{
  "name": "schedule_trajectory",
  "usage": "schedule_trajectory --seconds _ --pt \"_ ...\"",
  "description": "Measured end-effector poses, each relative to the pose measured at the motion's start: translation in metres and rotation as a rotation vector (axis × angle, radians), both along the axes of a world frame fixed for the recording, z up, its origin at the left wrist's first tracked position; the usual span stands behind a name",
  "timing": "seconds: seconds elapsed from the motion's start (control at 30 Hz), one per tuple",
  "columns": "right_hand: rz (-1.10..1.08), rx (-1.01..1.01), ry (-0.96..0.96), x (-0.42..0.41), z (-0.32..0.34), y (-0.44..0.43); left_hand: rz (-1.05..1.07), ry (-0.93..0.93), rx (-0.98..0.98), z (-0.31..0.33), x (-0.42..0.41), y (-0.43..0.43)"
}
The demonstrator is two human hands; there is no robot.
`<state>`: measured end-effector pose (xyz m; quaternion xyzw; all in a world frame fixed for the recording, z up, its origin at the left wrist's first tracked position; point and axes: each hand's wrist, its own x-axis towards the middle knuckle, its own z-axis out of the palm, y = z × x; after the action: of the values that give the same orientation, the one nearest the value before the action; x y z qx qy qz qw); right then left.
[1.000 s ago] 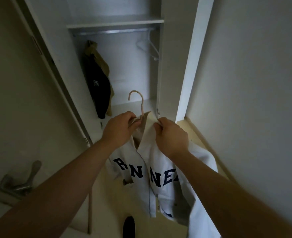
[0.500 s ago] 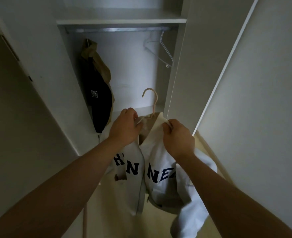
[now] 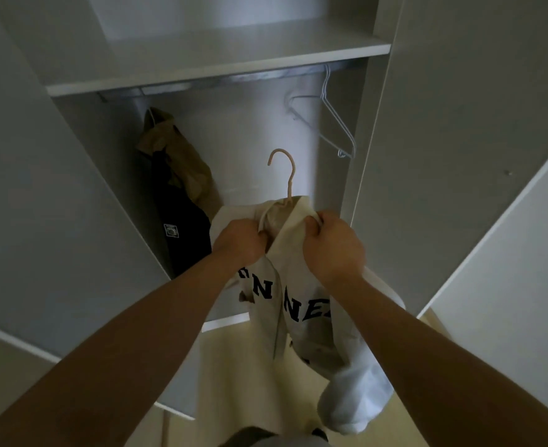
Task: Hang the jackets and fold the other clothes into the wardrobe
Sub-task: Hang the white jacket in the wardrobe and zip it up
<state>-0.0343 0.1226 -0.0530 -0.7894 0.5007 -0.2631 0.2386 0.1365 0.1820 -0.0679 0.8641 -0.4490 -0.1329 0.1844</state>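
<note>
Jacket (image 3: 301,304), white with dark lettering, is held on a beige hanger (image 3: 284,175) before the open wardrobe (image 3: 221,64), below the rail (image 3: 234,81). Its collar is gripped by the left hand (image 3: 238,241) and right hand (image 3: 332,248), fingers curled into the cloth. A dark jacket (image 3: 182,221) hangs at left.

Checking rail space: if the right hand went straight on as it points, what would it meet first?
Likely the wardrobe's back panel; the right hand, gripping the white jacket, aims between the dark jacket and wire hanger.
</note>
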Motion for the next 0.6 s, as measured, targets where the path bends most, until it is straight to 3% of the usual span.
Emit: schedule_trajectory --seconds 0.5,0.6 --pt "-0.093 0.012 0.045 0.152 0.011 -0.195 -0.244 -0.024 0.026 -0.011 0.165 -0.223" --pt "-0.11 0.032 0.048 0.185 0.015 -0.224 -0.28 -0.048 -0.078 -0.003 0.198 -0.257"
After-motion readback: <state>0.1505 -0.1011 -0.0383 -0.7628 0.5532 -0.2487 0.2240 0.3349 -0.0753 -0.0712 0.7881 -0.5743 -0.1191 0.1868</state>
